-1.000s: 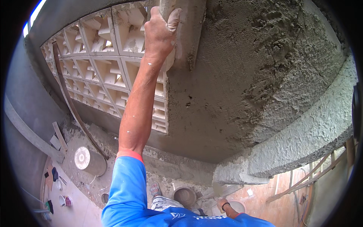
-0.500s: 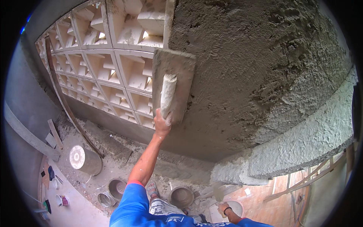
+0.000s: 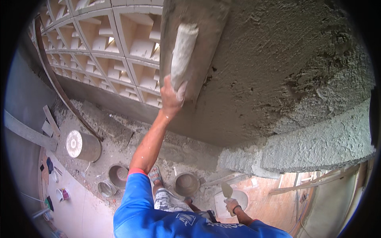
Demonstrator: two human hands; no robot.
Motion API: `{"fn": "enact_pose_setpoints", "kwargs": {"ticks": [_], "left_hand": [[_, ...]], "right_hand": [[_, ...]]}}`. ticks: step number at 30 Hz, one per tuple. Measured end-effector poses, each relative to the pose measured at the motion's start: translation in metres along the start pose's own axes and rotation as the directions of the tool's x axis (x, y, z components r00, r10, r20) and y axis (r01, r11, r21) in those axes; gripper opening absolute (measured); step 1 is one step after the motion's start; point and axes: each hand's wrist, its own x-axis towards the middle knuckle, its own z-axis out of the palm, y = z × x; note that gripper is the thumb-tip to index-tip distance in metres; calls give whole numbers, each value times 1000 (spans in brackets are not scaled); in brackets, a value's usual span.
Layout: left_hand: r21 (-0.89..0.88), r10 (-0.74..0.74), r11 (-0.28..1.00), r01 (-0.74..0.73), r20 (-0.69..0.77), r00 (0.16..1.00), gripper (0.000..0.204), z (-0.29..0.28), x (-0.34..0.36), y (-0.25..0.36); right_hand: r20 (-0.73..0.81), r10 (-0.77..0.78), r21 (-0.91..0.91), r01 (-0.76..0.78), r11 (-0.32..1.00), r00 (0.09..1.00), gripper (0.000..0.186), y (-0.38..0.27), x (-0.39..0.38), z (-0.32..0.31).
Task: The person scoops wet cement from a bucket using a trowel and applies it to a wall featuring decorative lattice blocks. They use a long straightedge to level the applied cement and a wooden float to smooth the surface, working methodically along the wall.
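My left hand [image 3: 172,97] is closed round the lower end of the pale, mortar-caked handle of a plastering float [image 3: 206,39]. The long rectangular board lies along the left edge of the grey plastered wall [image 3: 254,75], partly over the vent blocks; its top end runs out of the picture. Whether the whole board touches the plaster is hard to see. Low down at the right, near my body, my right hand [image 3: 232,206] grips a small trowel [image 3: 226,189] with its blade pointing up.
Patterned cream vent blocks [image 3: 101,33] fill the left of the wall. A rough concrete ledge [image 3: 317,144] juts out at right. Below stand an upturned bucket [image 3: 83,146], a round mortar tub [image 3: 186,184] and smaller pails [image 3: 118,175]. A curved wooden strip [image 3: 59,87] leans at left.
The float and my left hand have moved up along the wall and look larger. My right hand has risen a little, showing the trowel blade more plainly. The whole view has shifted somewhat.
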Motion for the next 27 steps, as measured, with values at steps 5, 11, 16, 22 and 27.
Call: {"fn": "enact_pose_setpoints", "kwargs": {"ticks": [5,11,16,22,27], "left_hand": [[15,68,997,-70,64,996,45,-22,68,58],[-7,62,998,-62,-17,998,39,-5,19,12],[-1,12,1000,-12,-77,997,40,16,-73,-72],[-10,-91,996,91,-22,996,40,47,-201,-183],[25,-91,996,90,25,996,36,70,-302,-260]], "right_hand": [[-2,-21,55,21,998,1000,25,-17,6,4],[-50,-76,155,83,984,996,19,-7,73,28],[-98,-231,218,247,944,968,14,-18,129,55],[-171,-445,222,474,852,879,11,-46,216,100],[-250,-650,-66,658,751,717,29,-41,299,124]]}}
